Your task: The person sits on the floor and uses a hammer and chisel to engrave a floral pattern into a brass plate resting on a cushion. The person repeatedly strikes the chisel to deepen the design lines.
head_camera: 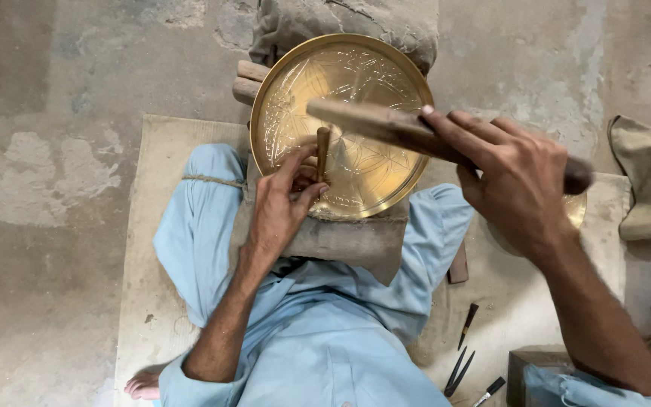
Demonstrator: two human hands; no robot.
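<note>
A round brass plate [340, 124] sits at the upper centre of the frame, tilted toward the person and propped on a padded cloth block [348, 237] across the lap, which probably steadies it and brings the engraved face to a workable angle. The left hand [284, 200], at centre frame, pinches a short chisel [322, 153] between thumb and fingers, holding it nearly upright with its tip on the lower left part of the plate's patterned surface; the low grip likely keeps the point from skating. The right hand [518, 181], at right of centre, is clenched round the handle of a wooden mallet [386, 124], whose blurred shaft lies across the plate above the chisel's top. Spare thin tools [461, 354] lie on the mat [152, 249] at lower right, within reach of the striking arm. Wooden rods [249, 81] stick out from under the plate's upper left rim, beside grey cloth.
</note>
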